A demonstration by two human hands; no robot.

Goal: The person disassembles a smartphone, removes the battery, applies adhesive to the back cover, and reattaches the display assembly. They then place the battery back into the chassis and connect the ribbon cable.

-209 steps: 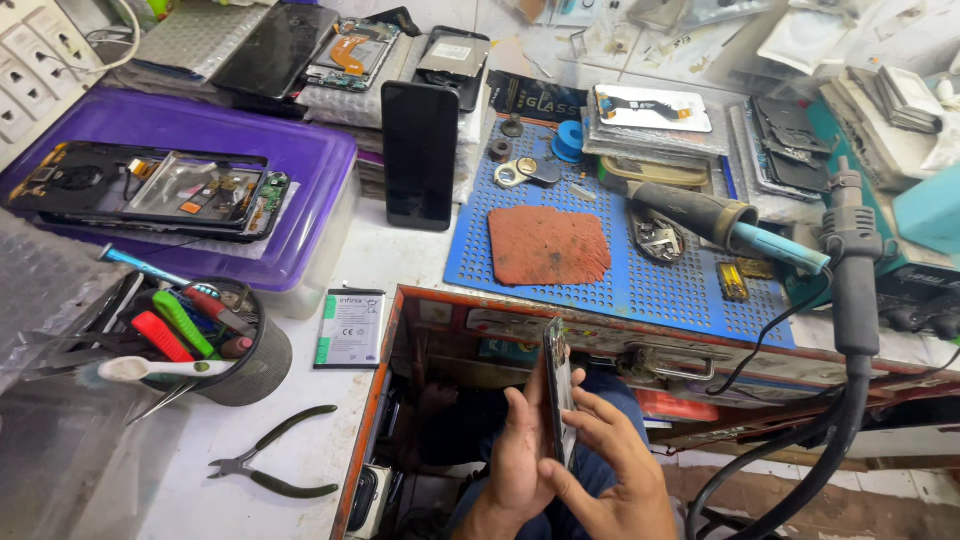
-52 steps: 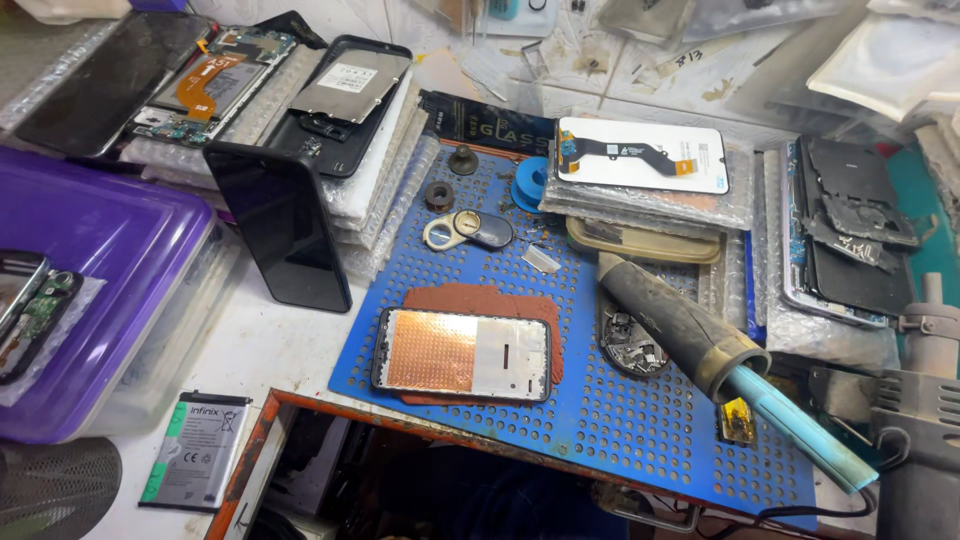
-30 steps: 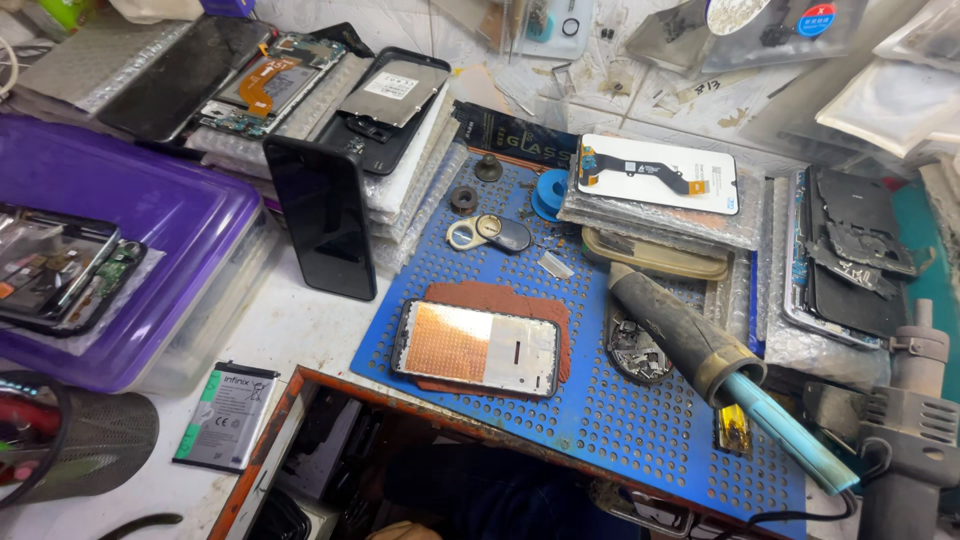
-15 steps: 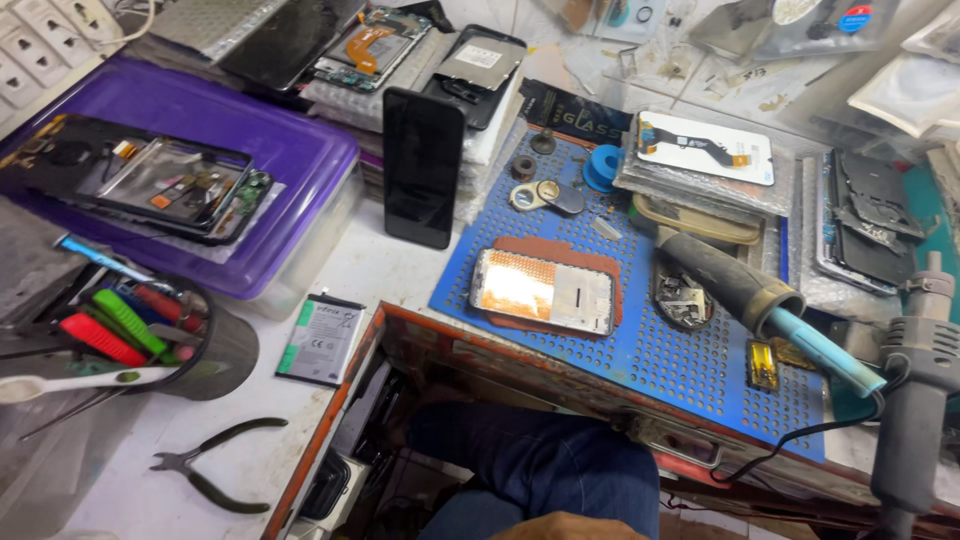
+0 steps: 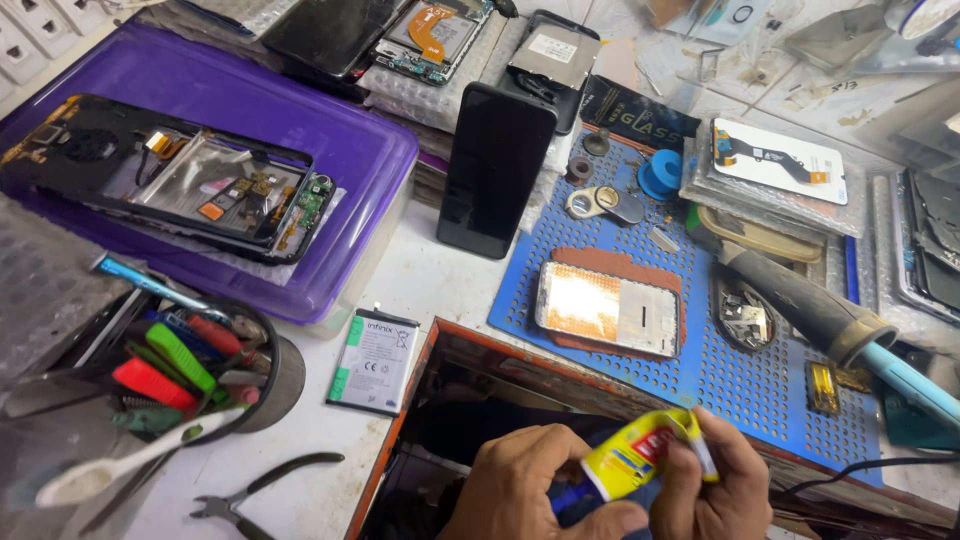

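Two hands are holding a small yellow glue tube (image 5: 640, 452) over an open drawer at the near edge of a cluttered repair surface (image 5: 440, 285).

The left hand (image 5: 535, 485) is wrapping its grip closed around the tube's lower end, while the right hand (image 5: 715, 480) is pinching the tube's upper tip between its fingers. Just beyond the grip, a phone frame (image 5: 608, 308) is lying flat on a reddish pad on the blue perforated mat (image 5: 730, 385). To the left of the grip, a phone battery (image 5: 375, 360) is resting near a pair of pliers (image 5: 262, 485); farther left, a cup of tools (image 5: 190, 375) is standing beside a purple tray (image 5: 300, 130).
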